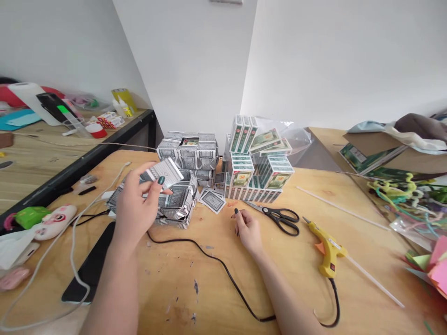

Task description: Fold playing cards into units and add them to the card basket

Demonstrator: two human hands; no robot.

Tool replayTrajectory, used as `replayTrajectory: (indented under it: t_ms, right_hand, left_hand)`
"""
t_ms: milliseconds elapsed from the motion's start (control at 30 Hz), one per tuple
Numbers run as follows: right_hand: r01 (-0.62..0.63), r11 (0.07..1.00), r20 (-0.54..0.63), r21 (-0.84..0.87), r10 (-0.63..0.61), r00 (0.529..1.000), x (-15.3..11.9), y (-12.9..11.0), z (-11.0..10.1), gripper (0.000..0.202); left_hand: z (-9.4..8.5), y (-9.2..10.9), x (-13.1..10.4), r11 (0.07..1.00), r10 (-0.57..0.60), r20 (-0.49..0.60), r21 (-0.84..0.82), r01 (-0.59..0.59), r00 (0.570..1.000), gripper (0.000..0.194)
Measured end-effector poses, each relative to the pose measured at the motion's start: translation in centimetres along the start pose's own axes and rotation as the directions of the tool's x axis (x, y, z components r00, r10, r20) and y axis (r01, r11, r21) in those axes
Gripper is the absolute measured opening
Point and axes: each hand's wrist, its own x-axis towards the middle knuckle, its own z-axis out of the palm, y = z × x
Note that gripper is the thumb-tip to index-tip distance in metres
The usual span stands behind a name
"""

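Observation:
My left hand (pixel 138 200) is pinched round a small stack of grey-patterned playing cards (pixel 168 173), held up over an open box-like structure made of cards (pixel 179 200). Behind it stands a taller card-covered block (pixel 195 158). My right hand (pixel 247 228) rests near the table's middle, its fingers curled; whether anything small is between them is hidden. Loose cards (pixel 212 200) lie face down between the structure and the right hand. Stacked green-and-white card packs (pixel 260 172) stand behind that hand. Black scissors (pixel 282 218) lie to its right.
A yellow glue gun (pixel 327 246) with a glue stick lies at the right, its black cable crossing the front. At the left are a black phone (pixel 91 265) and a white cable (pixel 74 237). A cardboard box (pixel 377 144) stands far right.

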Motion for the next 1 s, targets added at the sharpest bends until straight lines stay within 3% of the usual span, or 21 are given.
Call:
replayTrajectory:
  t_ms: [100, 167, 300, 500, 567, 633, 700, 767, 833, 900, 933, 1000]
  right_hand:
    - [0.004, 1.000, 0.003, -0.016, -0.004, 1.000, 0.0, 0.0, 0.0, 0.040]
    - [0.009, 1.000, 0.010, -0.020, -0.009, 1.000, 0.0, 0.0, 0.1, 0.039]
    - [0.033, 0.999, 0.019, -0.036, -0.032, 0.999, 0.0, 0.1, 0.1, 0.039]
    - [0.056, 0.997, 0.025, -0.051, -0.055, 0.998, 0.0, 0.1, 0.1, 0.038]
    - [0.061, 0.997, 0.026, -0.050, -0.060, 0.998, 0.0, 0.0, 0.1, 0.037]
    - [0.069, 0.997, 0.020, -0.044, -0.069, 0.997, -0.1, -0.1, 0.2, 0.034]
    - [0.078, 0.996, 0.016, -0.039, -0.077, 0.997, -0.2, -0.2, 0.3, 0.031]
    - [0.078, 0.996, 0.023, -0.040, -0.078, 0.997, -0.2, -0.3, 0.3, 0.030]
    - [0.075, 0.996, 0.027, -0.048, -0.074, 0.997, -0.3, -0.3, 0.4, 0.032]
    - [0.074, 0.995, 0.005, -0.067, -0.073, 0.997, -0.3, -0.3, 0.4, 0.035]
    - [0.075, 0.994, -0.014, -0.080, -0.076, 0.997, -0.3, -0.2, 0.3, 0.037]
    - [0.077, 0.991, -0.049, -0.105, -0.082, 0.995, -0.3, -0.2, 0.2, 0.040]
  left_hand:
    - [-0.4, -2.0, 0.5, 0.972, -0.020, 0.173, 0.234, -0.022, 0.985, 0.035]
    - [-0.3, -2.4, 0.6, 0.958, 0.037, 0.260, 0.267, -0.108, 0.965, 0.030]
    - [0.3, -2.6, 0.6, 0.959, 0.109, 0.273, 0.223, -0.173, 0.956, 0.026]
    - [1.2, -3.8, 0.8, 0.942, 0.100, 0.279, 0.281, -0.181, 0.955, 0.027]
    - [1.3, -3.4, 0.7, 0.942, 0.121, 0.261, 0.275, -0.194, 0.958, 0.028]
    - [1.2, -2.2, 0.5, 0.946, 0.162, 0.152, 0.257, -0.197, 0.975, 0.032]
    - [1.0, -0.2, -0.1, 0.965, 0.195, -0.017, 0.182, -0.189, 0.981, 0.031]
    - [1.2, 2.0, -1.0, 0.983, 0.184, -0.053, 0.024, -0.183, 0.982, 0.025]
    - [2.3, 3.9, -2.1, 0.977, 0.176, 0.117, -0.141, -0.159, 0.977, 0.025]
    - [4.5, 4.8, -3.4, 0.968, 0.229, 0.367, -0.184, -0.171, 0.901, 0.025]
    - [6.0, 4.7, -4.0, 0.961, 0.270, 0.441, -0.181, -0.210, 0.856, 0.026]
    - [9.1, 3.7, -5.1, 0.955, 0.293, 0.448, -0.106, -0.276, 0.845, 0.030]
